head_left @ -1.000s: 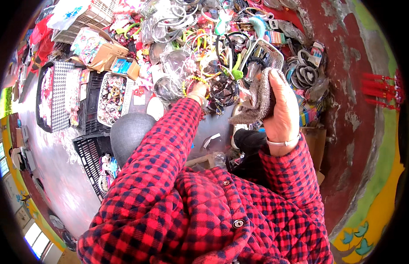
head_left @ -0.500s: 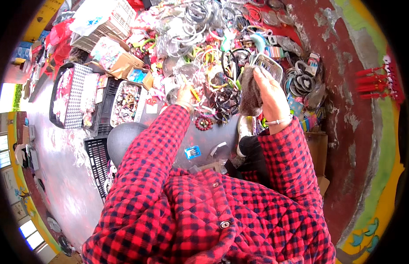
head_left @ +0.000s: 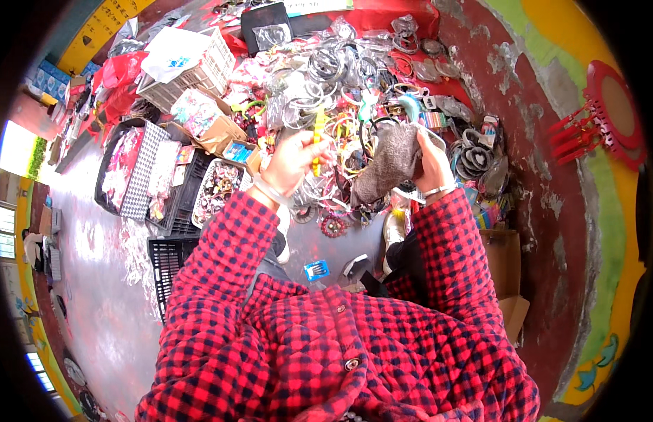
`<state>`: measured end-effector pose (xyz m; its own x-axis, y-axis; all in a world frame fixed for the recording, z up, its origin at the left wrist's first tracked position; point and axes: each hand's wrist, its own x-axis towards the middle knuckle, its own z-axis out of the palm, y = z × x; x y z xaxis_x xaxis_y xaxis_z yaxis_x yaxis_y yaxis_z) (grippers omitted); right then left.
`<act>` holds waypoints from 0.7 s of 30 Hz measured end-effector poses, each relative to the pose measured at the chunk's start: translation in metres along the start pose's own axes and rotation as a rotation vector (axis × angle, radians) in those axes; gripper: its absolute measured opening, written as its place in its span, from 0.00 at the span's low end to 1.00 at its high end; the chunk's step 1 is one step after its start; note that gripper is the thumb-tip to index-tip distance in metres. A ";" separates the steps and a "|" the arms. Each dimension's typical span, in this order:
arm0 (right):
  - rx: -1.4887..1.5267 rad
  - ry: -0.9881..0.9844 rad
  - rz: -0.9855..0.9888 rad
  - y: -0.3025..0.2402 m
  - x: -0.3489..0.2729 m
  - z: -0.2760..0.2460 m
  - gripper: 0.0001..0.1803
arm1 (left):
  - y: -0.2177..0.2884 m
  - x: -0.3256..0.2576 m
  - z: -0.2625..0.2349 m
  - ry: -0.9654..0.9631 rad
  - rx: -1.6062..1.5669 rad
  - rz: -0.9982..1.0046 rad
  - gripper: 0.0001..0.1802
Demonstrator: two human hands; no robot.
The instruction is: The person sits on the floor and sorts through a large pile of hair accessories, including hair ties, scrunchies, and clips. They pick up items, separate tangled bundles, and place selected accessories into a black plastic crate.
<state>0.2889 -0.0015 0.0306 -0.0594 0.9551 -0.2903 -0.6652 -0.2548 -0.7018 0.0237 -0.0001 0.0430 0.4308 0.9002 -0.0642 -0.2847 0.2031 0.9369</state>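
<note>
My left hand (head_left: pixel 290 165) is closed on a narrow yellow strip (head_left: pixel 318 133), held upright between thumb and fingers; its exact kind I cannot make out. My right hand (head_left: pixel 433 165) grips a grey-brown fuzzy cloth (head_left: pixel 388 160) by its upper right end, and the rest hangs down toward the left. Both hands are above a pile of hair accessories, with clear-bagged headbands (head_left: pixel 326 65) at the back. Below the cloth, a red beaded ring (head_left: pixel 333 225) lies at the near edge of the pile.
At left are a patterned box (head_left: pixel 145 169), black crates (head_left: pixel 168 257), a basket of small hair ties (head_left: pixel 220 188) and a white crate (head_left: pixel 193 79). A small blue card (head_left: pixel 317 270) lies on the floor between my feet. A cardboard box (head_left: pixel 501 264) stands by the wall at right.
My left hand has risen from the pile with the yellow strip. The cloth in my right hand has swung out leftward and spread. The view has shifted, showing more of the far side.
</note>
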 end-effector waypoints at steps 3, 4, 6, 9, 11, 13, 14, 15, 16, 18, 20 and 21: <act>0.160 -0.067 0.102 -0.001 -0.010 0.028 0.18 | -0.011 -0.002 0.006 0.023 0.087 0.162 0.11; 0.220 -0.084 0.093 0.004 -0.011 0.035 0.18 | -0.013 -0.001 0.008 0.032 0.107 0.161 0.10; 0.270 -0.241 0.094 0.005 -0.015 0.047 0.17 | -0.019 0.006 0.007 -0.013 0.145 0.201 0.08; 0.286 -0.418 0.095 0.008 -0.016 0.072 0.17 | -0.020 0.011 0.008 -0.011 0.220 0.238 0.06; 0.028 -0.414 -0.057 0.019 -0.010 0.091 0.18 | -0.018 0.011 0.008 0.022 0.294 0.218 0.04; -0.109 -0.354 -0.156 0.040 -0.002 0.091 0.21 | -0.020 0.011 0.009 0.001 0.157 0.180 0.06; 0.052 -0.333 -0.188 0.048 -0.004 0.095 0.24 | -0.020 0.010 0.011 -0.008 0.089 0.163 0.07; 0.058 -0.294 -0.184 0.056 0.001 0.093 0.25 | -0.019 0.008 0.016 0.028 0.071 0.184 0.12; 0.066 -0.250 -0.178 0.061 0.004 0.094 0.27 | -0.019 0.008 0.014 0.025 0.162 0.249 0.13; -0.014 -0.302 -0.054 0.066 0.003 0.098 0.22 | -0.023 0.010 0.009 0.017 0.345 0.379 0.15; -0.024 -0.377 0.087 0.067 0.001 0.103 0.20 | -0.020 0.012 0.001 -0.013 0.545 0.474 0.16; -0.046 -0.436 0.110 0.066 0.004 0.101 0.18 | -0.018 0.011 0.001 -0.022 0.572 0.470 0.16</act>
<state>0.1693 0.0006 0.0493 -0.4424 0.8940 -0.0707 -0.6044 -0.3555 -0.7129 0.0344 0.0062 0.0251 0.3919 0.8335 0.3895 0.0445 -0.4401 0.8969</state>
